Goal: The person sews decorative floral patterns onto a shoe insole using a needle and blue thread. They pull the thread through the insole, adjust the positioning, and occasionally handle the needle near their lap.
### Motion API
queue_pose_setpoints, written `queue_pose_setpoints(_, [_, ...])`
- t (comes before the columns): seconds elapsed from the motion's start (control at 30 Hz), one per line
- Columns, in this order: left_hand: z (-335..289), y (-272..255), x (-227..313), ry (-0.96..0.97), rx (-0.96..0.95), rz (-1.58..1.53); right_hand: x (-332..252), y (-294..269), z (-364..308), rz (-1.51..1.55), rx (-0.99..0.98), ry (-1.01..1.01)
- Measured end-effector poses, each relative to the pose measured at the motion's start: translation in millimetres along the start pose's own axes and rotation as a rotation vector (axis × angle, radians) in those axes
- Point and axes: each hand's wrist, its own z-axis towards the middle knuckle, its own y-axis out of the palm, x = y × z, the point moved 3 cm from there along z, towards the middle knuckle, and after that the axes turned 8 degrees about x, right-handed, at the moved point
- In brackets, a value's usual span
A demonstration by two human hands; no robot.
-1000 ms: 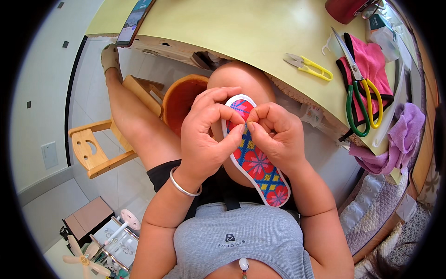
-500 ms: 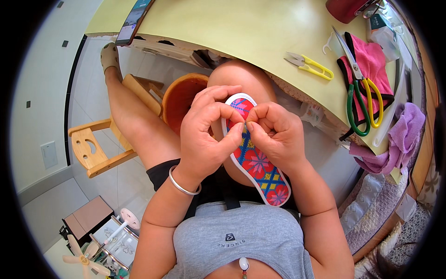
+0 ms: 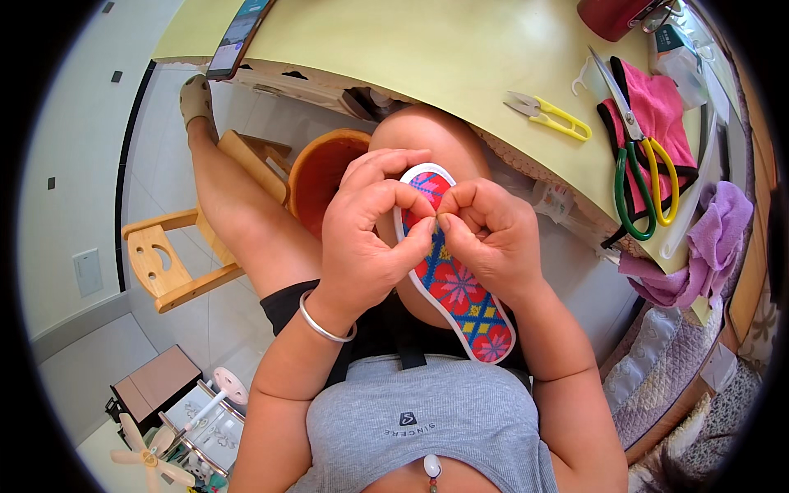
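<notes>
Pinching narrowly with my left hand (image 3: 362, 218) and right hand (image 3: 497, 234), on what I can't tell, I judge the cross-stitch-patterned insole (image 3: 460, 287) filled where visible, remaining work unclear.

The long red, blue and yellow patterned cloth insole (image 3: 458, 283) looks matt and finely textured; the green-and-yellow-handled scissors (image 3: 631, 127) have glossy plastic loops and smooth, shiny metal blades; the crumpled purple cloth (image 3: 715, 234) looks fuzzy, the pale-brown wooden chair (image 3: 173, 285) smooth

The bare left hand (image 3: 366, 218) and bare right hand (image 3: 497, 234), both curled in a pinch, stay-level and close together.
</notes>
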Motion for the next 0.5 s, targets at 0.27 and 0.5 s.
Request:
queue_pose_setpoints(0.27, [-0.1,0.5,-0.4,0.032,0.000,0.037,-0.1,0.7,-1.3,0.059,0.019,0.016])
queue_pose_setpoints(0.5, [-1.8,0.8,-1.2,0.016,0.011,0.020,-5.2,-0.4,-6.7,-0.100,-0.008,-0.172])
